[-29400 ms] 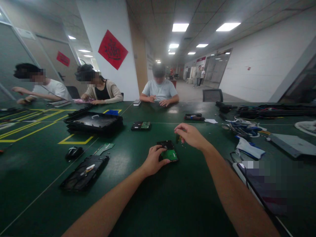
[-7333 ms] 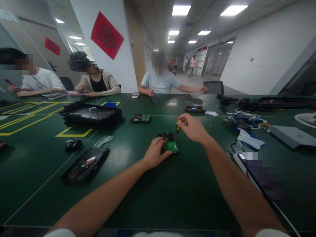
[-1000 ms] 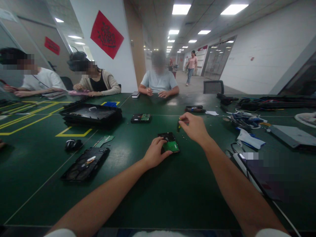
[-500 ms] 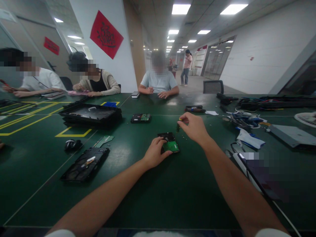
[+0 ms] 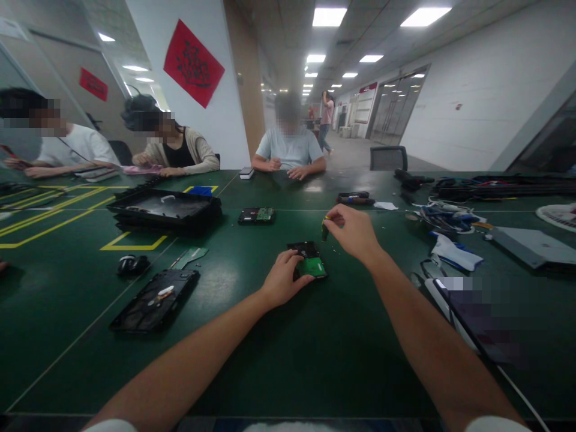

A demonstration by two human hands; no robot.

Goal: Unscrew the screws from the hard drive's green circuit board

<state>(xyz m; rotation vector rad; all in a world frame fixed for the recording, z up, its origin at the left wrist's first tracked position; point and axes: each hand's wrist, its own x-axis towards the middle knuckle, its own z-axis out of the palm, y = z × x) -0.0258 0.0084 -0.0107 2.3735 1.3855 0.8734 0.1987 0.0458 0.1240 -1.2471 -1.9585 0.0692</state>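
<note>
Green tabletop (image 5: pixel 288 360), wide and bare toward the near edge. Black tray (image 5: pixel 165 210) far left, flat black case (image 5: pixel 155 300) nearer. Small hard drive (image 5: pixel 307 259) mid-table, long side pointing away, green board up. Left hand (image 5: pixel 281 279) curled, pressing its near end. Right hand (image 5: pixel 355 231) pinched shut on little screwdriver (image 5: pixel 324 228), upright just behind the drive.

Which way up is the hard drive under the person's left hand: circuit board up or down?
Circuit board up: the hard drive lies flat on the table with its green board showing.
</note>
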